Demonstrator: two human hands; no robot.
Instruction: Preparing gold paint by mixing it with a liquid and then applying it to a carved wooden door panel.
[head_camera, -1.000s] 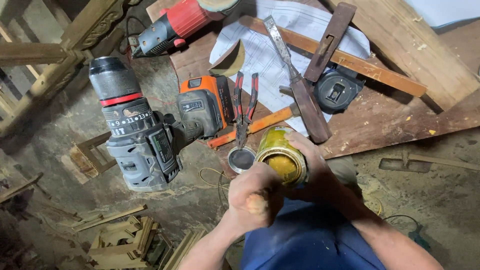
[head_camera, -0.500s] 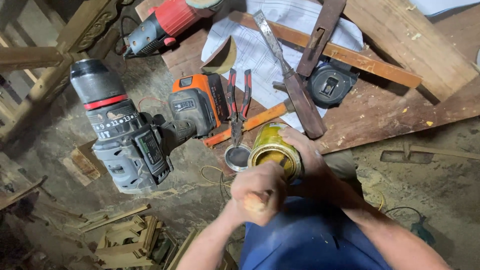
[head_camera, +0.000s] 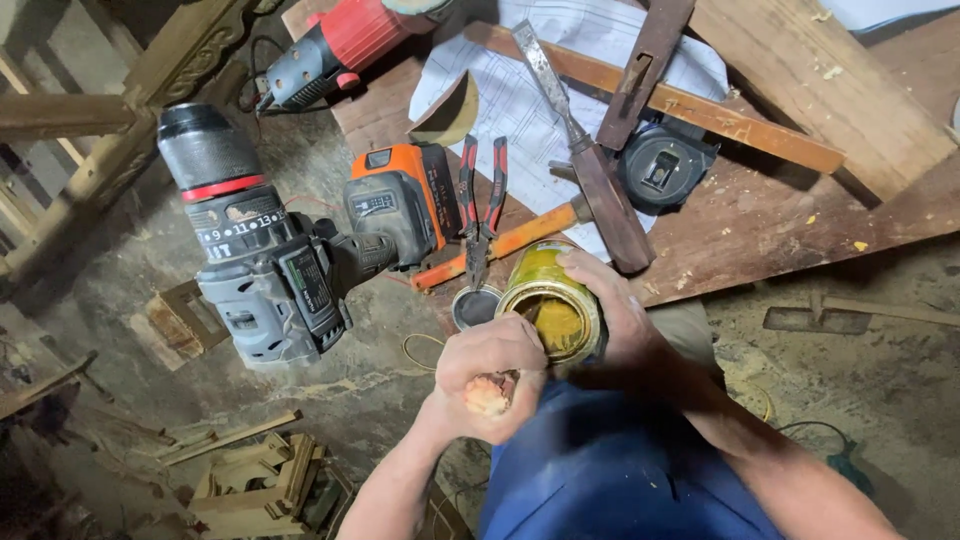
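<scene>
Right hand (head_camera: 610, 310) wrapped around an open tin of yellow glue (head_camera: 552, 305) held above the lap, left hand (head_camera: 488, 372) fisted on a wooden stick (head_camera: 488, 396) beside it, tin lid (head_camera: 474, 306) just left, red-handled pliers (head_camera: 480, 205) and cordless drill (head_camera: 270, 250) on the floor beyond.

Dusty dirt floor (head_camera: 380, 390) w/ wood scraps (head_camera: 250, 480)

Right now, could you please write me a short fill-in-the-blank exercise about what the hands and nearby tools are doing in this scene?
1. The right hand grips an open ____ with yellowish contents.
2. The left hand is closed around a wooden ____.
3. The pliers beside the orange battery pack have ____ handles.
4. The chisel lies across a sheet of ____.

Missing words: can; stick; red; paper
</scene>
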